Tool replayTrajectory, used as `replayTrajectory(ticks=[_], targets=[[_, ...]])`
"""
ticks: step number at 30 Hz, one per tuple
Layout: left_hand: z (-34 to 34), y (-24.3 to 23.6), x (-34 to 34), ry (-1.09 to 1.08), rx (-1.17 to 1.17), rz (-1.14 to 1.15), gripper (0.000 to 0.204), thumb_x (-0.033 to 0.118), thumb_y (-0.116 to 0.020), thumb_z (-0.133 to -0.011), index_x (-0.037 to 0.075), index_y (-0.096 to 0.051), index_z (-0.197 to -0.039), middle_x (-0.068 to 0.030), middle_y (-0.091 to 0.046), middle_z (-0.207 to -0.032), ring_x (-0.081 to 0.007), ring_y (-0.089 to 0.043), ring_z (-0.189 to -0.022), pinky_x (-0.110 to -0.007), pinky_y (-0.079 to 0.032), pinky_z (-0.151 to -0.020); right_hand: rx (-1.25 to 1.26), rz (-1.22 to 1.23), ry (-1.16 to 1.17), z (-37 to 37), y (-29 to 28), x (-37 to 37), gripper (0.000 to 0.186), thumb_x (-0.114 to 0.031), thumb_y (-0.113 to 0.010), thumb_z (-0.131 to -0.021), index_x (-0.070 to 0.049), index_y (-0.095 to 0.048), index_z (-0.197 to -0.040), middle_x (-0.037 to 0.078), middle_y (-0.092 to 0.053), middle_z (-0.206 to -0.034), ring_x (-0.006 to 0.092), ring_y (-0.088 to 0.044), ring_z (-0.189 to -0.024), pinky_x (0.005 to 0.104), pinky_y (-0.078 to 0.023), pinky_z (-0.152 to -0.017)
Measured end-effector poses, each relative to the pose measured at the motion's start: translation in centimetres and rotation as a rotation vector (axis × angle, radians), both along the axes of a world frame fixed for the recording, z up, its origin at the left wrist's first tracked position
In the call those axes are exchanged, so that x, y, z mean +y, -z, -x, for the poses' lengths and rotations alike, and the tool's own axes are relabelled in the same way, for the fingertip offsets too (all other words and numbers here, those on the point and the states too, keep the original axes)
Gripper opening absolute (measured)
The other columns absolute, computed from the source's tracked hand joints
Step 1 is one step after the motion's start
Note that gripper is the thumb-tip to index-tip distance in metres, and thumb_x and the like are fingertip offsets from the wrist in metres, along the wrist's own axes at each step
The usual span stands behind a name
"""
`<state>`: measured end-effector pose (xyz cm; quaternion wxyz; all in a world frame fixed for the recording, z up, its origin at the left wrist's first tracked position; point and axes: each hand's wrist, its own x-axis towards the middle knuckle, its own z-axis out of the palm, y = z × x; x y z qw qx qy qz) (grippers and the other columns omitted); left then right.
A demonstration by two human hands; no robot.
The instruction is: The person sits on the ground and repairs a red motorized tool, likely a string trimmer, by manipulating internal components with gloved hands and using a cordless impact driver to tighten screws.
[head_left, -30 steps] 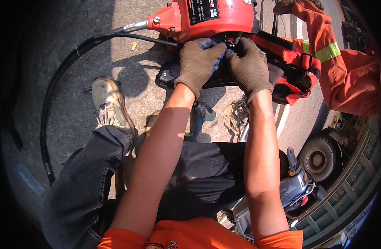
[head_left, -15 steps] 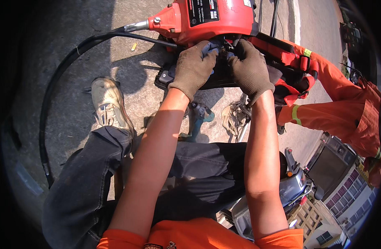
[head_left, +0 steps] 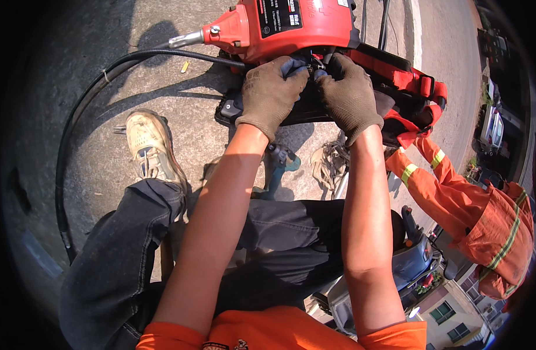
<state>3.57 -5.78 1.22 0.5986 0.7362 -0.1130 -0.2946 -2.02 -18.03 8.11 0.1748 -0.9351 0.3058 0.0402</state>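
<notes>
A red engine unit (head_left: 303,23) with a dark label lies at the top on a black backpack frame (head_left: 230,109) with red straps (head_left: 425,87). Both gloved hands work at dark small parts beneath its housing. My left hand (head_left: 268,93) is curled there, fingers closed on something I cannot make out. My right hand (head_left: 346,93) faces it a short distance away, thumb and fingers closed on a part too small to name. A black hose (head_left: 78,111) curves leftward from the unit, below its metal shaft fitting (head_left: 186,39).
Below the frame lie a teal power tool (head_left: 276,172) and pale cords or cloth (head_left: 326,163). My shoe (head_left: 148,140) is at left. A co-worker in orange (head_left: 484,221) is at right, near a scooter (head_left: 408,265). Parked vehicles (head_left: 492,125) line the road.
The co-worker has moved from the upper right down the road to the lower right. My left hand has shifted slightly left; both hands stay at the small parts.
</notes>
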Motion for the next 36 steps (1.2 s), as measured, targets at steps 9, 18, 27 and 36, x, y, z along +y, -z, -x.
replayTrajectory(ticks=[9,18,27,36], targets=[[0.7,2.4,-0.7,-0.087,-0.275,-0.057,0.027,0.029,-0.07,-0.083,0.003,-0.071,-0.089,-0.0127,-0.066,-0.067,-0.0193,-0.065,-0.06,-0.033,-0.05,-0.059,-0.043,-0.009,0.088,-0.1,0.5,0.8,0.029,-0.019,-0.067,-0.08,0.001,-0.067,-0.102,0.022,-0.069,-0.096,0.0354,-0.068,-0.095,0.0393,-0.051,-0.084],[1.4,1.8,-1.0,-0.028,0.364,0.536,0.026,0.013,-0.063,-0.092,-0.004,-0.066,-0.111,-0.0043,-0.07,-0.095,-0.0094,-0.063,-0.079,-0.025,-0.052,-0.071,-0.012,0.052,0.041,-0.1,0.4,0.5,0.031,-0.017,-0.067,-0.081,0.0,-0.063,-0.107,0.023,-0.067,-0.106,0.0394,-0.064,-0.103,0.0428,-0.05,-0.089],[2.8,2.6,0.1,-0.165,0.115,0.288,0.034,0.014,-0.068,-0.088,-0.001,-0.063,-0.119,-0.0089,-0.069,-0.102,-0.0116,-0.064,-0.087,-0.028,-0.052,-0.078,0.039,-0.034,0.008,0.3,0.1,0.1,0.032,-0.018,-0.069,-0.082,-0.001,-0.059,-0.107,0.021,-0.066,-0.107,0.038,-0.064,-0.102,0.0404,-0.05,-0.087],[1.9,2.4,0.2,-0.042,-0.104,0.129,0.042,0.021,-0.071,-0.083,-0.001,-0.063,-0.118,-0.0158,-0.068,-0.098,-0.0184,-0.066,-0.083,-0.033,-0.052,-0.076,0.041,-0.045,0.044,0.2,0.0,0.2,0.032,-0.017,-0.067,-0.081,0.0,-0.06,-0.107,0.023,-0.067,-0.105,0.0388,-0.064,-0.102,0.0407,-0.05,-0.088]])
